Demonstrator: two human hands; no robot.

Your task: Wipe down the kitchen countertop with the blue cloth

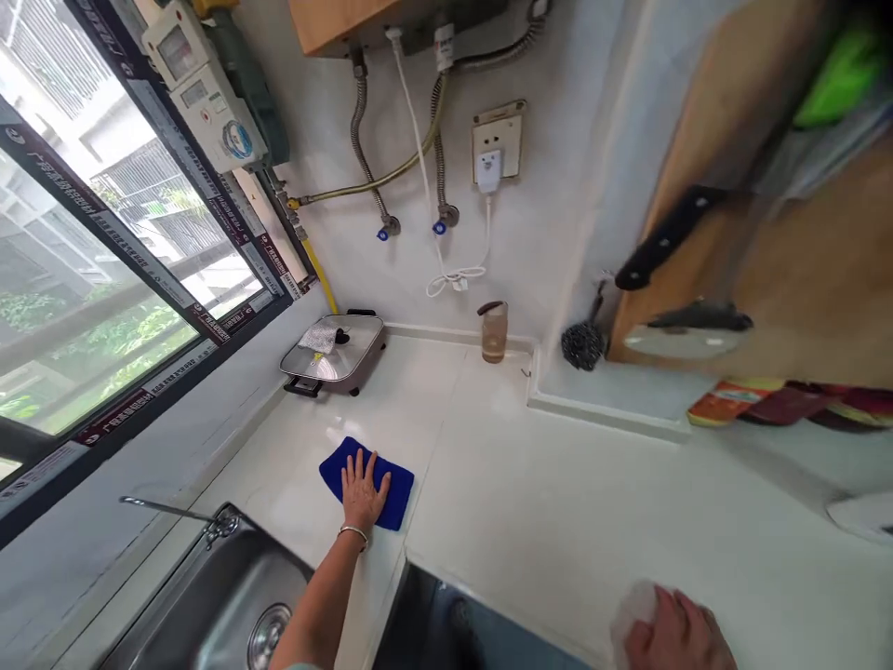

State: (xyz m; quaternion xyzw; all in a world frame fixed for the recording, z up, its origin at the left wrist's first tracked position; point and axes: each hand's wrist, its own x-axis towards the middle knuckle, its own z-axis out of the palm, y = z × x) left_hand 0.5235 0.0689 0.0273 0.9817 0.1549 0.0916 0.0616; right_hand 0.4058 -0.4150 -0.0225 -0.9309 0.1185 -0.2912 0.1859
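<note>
My left hand (pixel 361 493) lies flat with fingers spread on a folded dark blue cloth (pixel 397 493), pressing it against the white countertop (pixel 544 502). A bracelet circles that wrist. At the lower right, my right hand (pixel 680 633) is smeared by motion above the counter, its fingers curled. Against its left side shows a whitish, crumpled-looking wad (pixel 633 614), too blurred to name surely.
A steel sink (pixel 230 596) with a tap (pixel 219 528) is at lower left. An electric pan (pixel 341 349) with a glass lid and a brownish glass (pixel 494 333) stand at the back. Knives, including a black-handled one (pixel 662 242), and a scrubber (pixel 584 344) hang at right.
</note>
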